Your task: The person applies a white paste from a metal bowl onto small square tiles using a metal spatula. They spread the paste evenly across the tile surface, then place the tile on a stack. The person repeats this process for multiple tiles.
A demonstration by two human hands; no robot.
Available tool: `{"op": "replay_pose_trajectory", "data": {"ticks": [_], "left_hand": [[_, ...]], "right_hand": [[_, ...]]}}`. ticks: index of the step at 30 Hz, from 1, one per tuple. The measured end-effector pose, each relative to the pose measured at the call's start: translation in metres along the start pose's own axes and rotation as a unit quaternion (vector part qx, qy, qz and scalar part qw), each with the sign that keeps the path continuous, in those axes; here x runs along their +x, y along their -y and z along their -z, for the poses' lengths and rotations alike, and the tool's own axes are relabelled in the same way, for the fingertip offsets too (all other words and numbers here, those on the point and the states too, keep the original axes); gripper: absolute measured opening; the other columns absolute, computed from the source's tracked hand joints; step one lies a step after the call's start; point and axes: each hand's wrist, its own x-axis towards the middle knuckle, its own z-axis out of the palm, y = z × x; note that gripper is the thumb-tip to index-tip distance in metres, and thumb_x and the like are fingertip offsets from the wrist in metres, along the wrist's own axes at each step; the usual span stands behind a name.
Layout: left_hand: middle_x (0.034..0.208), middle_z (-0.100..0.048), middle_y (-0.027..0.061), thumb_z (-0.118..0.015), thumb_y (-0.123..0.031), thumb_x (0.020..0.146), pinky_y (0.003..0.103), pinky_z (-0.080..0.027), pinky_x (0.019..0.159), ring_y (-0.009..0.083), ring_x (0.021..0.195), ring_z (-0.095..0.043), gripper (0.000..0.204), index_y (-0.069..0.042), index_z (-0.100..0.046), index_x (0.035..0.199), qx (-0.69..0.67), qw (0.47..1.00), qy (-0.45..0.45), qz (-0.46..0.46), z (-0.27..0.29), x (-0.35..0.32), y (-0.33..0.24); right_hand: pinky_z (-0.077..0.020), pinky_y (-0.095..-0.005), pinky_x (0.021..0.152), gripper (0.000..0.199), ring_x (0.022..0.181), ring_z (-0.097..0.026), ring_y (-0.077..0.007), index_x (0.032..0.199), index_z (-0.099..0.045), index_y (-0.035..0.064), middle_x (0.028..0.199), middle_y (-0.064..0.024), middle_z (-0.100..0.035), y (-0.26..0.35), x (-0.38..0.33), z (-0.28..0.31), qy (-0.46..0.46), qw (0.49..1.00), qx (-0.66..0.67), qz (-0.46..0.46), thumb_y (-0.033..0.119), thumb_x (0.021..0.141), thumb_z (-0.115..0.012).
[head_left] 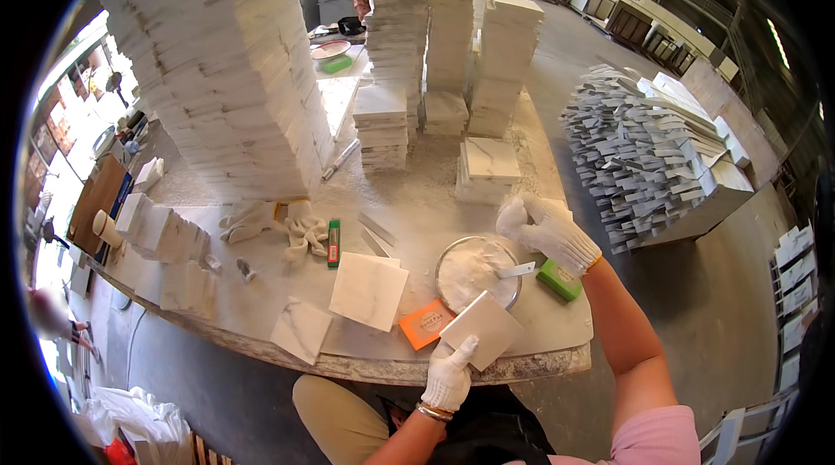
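Holding pale tile (489, 327) on near side of powder bowl (437, 272), tilted, seemingly overlapping rim; cannot tell if touching. Clamped on it with left hand (450, 375), thumb over upper face, likely steadying it while leaving most of the surface uncovered. Reaching with right hand (548, 233) just beyond bowl, to its right; cannot tell if gripping anything. Note flat tool (516, 271) leaning across bowl's right rim, probably for easy pickup. Note orange packet (426, 323) left of bowl, green block (559, 280) right, both apparently within reach.
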Motion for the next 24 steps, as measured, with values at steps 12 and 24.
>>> {"op": "replay_pose_trajectory", "data": {"ticks": [12, 24], "left_hand": [[0.129, -0.063, 0.0098, -0.064, -0.005, 0.097, 0.034, -0.051, 0.1, 0.0201, 0.116, -0.062, 0.043, 0.002, -0.052, 0.137, 0.006, 1.0, -0.004, -0.006, -0.005, 0.0, -0.003], [0.128, -0.062, 0.0114, -0.064, -0.01, 0.097, 0.037, -0.055, 0.094, 0.0226, 0.113, -0.064, 0.047, 0.002, -0.048, 0.139, 0.017, 1.0, -0.004, -0.004, -0.004, 0.004, -0.003]], "right_hand": [[-0.0489, -0.0275, 0.091, 0.045, 0.1, -0.06, -0.0106, 0.123, -0.067, 0.0016, 0.106, -0.0018, -0.068, -0.015, -0.112, 0.009, 0.058, 0.955, 0.263, -0.127, 0.023, 0.085, -0.078], [-0.0498, -0.0278, 0.081, 0.038, 0.089, -0.062, -0.0112, 0.113, -0.073, 0.0007, 0.098, -0.0051, -0.07, -0.005, -0.11, 0.0, 0.052, 0.978, 0.166, -0.113, 0.024, 0.082, -0.078]]}}
